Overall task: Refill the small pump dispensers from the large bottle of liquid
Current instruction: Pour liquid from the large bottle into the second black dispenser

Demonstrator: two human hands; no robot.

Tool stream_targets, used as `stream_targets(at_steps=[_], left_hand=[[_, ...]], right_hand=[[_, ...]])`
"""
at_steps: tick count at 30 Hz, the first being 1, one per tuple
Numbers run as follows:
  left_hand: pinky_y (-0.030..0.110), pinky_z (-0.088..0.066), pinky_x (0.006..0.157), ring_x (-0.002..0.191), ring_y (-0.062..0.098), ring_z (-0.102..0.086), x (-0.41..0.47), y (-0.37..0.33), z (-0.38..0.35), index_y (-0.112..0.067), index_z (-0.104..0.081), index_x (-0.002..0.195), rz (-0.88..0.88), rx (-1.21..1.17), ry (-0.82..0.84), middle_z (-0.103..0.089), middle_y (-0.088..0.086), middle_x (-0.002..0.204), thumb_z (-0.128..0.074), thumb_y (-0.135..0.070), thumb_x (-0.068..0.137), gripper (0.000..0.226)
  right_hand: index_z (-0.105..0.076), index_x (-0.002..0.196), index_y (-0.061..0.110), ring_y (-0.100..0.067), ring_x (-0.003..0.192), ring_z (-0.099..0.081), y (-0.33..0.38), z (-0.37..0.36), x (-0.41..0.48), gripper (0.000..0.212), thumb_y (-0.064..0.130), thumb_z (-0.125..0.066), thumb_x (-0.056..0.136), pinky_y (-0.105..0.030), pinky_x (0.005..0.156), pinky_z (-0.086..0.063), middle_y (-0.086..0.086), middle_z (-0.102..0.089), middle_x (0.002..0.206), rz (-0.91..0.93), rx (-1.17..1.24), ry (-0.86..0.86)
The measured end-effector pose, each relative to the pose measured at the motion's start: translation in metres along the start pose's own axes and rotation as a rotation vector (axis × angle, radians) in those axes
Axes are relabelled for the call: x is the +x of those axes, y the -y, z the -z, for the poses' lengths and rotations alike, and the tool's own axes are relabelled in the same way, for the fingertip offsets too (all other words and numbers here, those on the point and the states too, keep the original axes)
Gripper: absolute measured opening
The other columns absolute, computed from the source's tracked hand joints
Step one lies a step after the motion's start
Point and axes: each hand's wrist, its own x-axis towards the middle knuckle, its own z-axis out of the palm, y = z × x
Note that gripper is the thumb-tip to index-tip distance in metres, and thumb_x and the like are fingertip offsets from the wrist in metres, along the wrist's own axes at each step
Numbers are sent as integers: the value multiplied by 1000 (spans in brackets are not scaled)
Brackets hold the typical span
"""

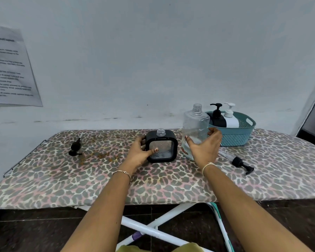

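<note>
My left hand point(141, 153) holds the square black dispenser point(161, 146), fingers wrapped round its left side, thumb on the clear front panel. It stands upright near the middle of the ironing board point(62, 179), closer to the far edge, neck open, pump off. My right hand point(205, 148) grasps the large clear bottle point(195, 128) just right of it, fingers round the lower body. It's also uncapped, upright or slightly tilted, base touching or barely off the board, can't tell which.

One pump head point(75, 147) lies toward the left end, another point(243, 164) toward the right near edge. A teal basket point(244, 131) sits at the far right edge behind the bottle, with a black dispenser point(216, 117) and a white dispenser point(230, 117) in it, pumps on.

Risks, as I judge them: both necks are narrow, so a pour could miss and run onto the fabric cover. The padded board is soft, so the dispenser could tip if my left grip slackens. A wet bottle could slip in my fingers. Overfilling is possible since the panel looks fogged.

Hard to make out: liquid level in the bottle looks low but it's clear on clear. Fill in the square dispenser is unreadable. Bottle label is hidden by my hand. The wall paper point(9, 70) text is blurred
</note>
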Motion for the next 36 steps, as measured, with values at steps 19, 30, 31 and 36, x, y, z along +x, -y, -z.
stream_targets(at_steps=[19,30,31,36], left_hand=[[37,-47,101,109,18,-57,12,13,-11,-15,-45,127,-52,-55,20,-58,-4,111,-89,-11,58,82],[33,-48,97,111,17,-55,16,16,-5,-28,-42,119,-44,-145,118,-56,-14,103,-86,-8,61,75],[34,-48,98,113,18,-55,17,18,-4,-29,-42,118,-43,-145,125,-57,-12,105,-86,-9,61,75],[22,-43,92,111,14,-52,18,17,-3,-22,-39,131,-53,-135,144,-53,-14,102,-83,-7,66,80]], right_hand=[[-49,124,20,-12,96,-57,14,9,32,70,28,-87,65,-27,85,-49,8,-60,108,180,68,298],[-50,133,30,-26,101,-62,38,37,61,72,24,-78,66,-40,84,-53,2,-66,119,458,-255,360],[-49,134,31,-27,102,-62,38,37,61,73,23,-77,66,-39,85,-52,2,-65,120,473,-288,368],[-47,135,32,-28,109,-59,42,37,60,74,18,-75,68,-38,89,-46,2,-63,122,536,-401,414]])
